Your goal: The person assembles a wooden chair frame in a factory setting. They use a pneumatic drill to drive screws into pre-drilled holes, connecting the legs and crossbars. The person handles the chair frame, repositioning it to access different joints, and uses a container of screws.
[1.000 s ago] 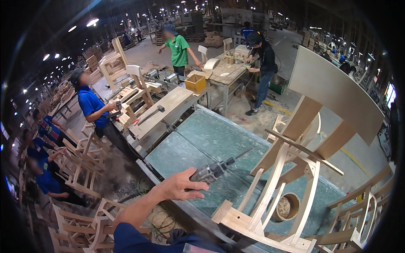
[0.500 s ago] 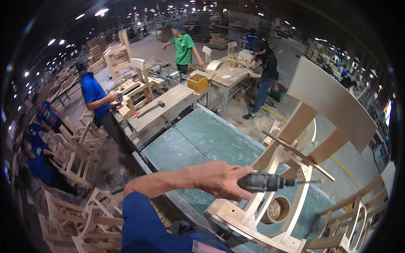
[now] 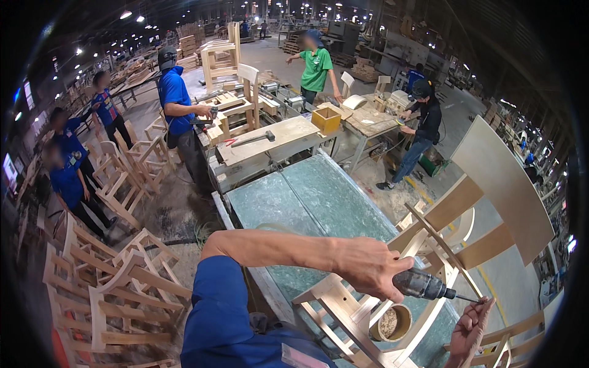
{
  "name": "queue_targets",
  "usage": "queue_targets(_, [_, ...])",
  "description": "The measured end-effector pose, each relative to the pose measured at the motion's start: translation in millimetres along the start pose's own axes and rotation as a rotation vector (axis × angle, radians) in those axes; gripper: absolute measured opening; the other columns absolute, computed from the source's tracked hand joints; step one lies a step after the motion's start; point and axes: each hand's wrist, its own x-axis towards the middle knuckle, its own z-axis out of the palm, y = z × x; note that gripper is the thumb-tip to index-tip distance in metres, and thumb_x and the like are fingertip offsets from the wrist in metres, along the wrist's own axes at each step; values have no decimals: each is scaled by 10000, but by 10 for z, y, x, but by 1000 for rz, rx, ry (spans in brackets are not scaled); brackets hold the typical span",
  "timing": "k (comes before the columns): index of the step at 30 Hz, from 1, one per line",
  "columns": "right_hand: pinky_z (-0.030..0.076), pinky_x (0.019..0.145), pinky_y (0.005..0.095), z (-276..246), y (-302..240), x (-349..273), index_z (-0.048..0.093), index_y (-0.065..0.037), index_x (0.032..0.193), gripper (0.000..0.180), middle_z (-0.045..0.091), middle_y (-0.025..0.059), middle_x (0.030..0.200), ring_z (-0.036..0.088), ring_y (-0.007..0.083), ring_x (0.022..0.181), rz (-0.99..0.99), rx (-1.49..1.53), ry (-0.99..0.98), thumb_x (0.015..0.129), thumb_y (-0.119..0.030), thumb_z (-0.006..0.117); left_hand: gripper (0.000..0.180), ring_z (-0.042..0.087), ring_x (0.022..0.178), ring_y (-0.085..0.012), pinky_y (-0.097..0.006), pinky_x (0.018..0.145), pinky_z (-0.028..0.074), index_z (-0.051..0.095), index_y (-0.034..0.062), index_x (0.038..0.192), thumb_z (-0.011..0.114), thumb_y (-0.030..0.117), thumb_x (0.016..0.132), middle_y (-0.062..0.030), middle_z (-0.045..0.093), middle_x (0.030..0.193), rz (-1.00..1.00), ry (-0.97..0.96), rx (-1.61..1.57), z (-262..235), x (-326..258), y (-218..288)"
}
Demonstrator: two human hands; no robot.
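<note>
My left hand (image 3: pixel 371 267) is wrapped round a dark power drill (image 3: pixel 423 285), which I hold level with its long thin bit (image 3: pixel 466 298) pointing right. At the tip of the bit, the fingers of my right hand (image 3: pixel 467 326) are pinched together. Whatever small thing they may hold is too small to make out. Under the drill, a pale wooden chair frame (image 3: pixel 336 300) lies tipped over on the green-topped table (image 3: pixel 331 196), its broad curved backrest (image 3: pixel 506 184) rising at the right. A round tub (image 3: pixel 407 324) of small bits stands among the chair's rails.
Several unfinished chairs (image 3: pixel 132 300) crowd the lower left, and another wooden chair (image 3: pixel 503 343) stands at the lower right. Beyond my table, a bench (image 3: pixel 288 140) bears a hammer (image 3: pixel 253 138) and a yellow box (image 3: pixel 326 121). Co-workers stand at the far benches and along the left.
My right hand has come into view at the tip of the bit. The drill, in my left hand, sits further right and slightly lower. The whole view has shifted.
</note>
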Motion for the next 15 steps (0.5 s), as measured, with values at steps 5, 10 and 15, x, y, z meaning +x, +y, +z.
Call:
queue_targets(5, [222, 396, 160, 123, 114, 115, 614, -31, 1111, 268, 490, -39, 781, 316, 1, 561, -90, -12, 53, 1007, -278, 613, 326, 669, 765, -306, -347, 465, 566, 636, 357, 1140, 659, 214, 848, -209, 504, 1098, -53, 2, -24, 42, 14, 20])
queue_targets(10, [220, 396, 158, -61, 121, 183, 591, -115, 1098, 147, 432, -96, 726, 312, -15, 530, -130, -182, 95, 1042, -247, 559, 340, 667, 787, -304, -351, 490, 565, 633, 360, 1149, 670, 213, 845, -201, 514, 1117, -76, -28, -112, 175, 128, -22])
queue_targets(15, [277, 433, 159, 73, 353, 306, 608, -120, 968, 124, 478, -65, 728, 377, -1, 537, -124, -373, 81, 1003, -237, 632, 354, 681, 823, -307, -340, 516, 582, 591, 391, 1223, 598, 223, 912, -294, 533, 1201, -141, -189, -21, 180, 20, -51])
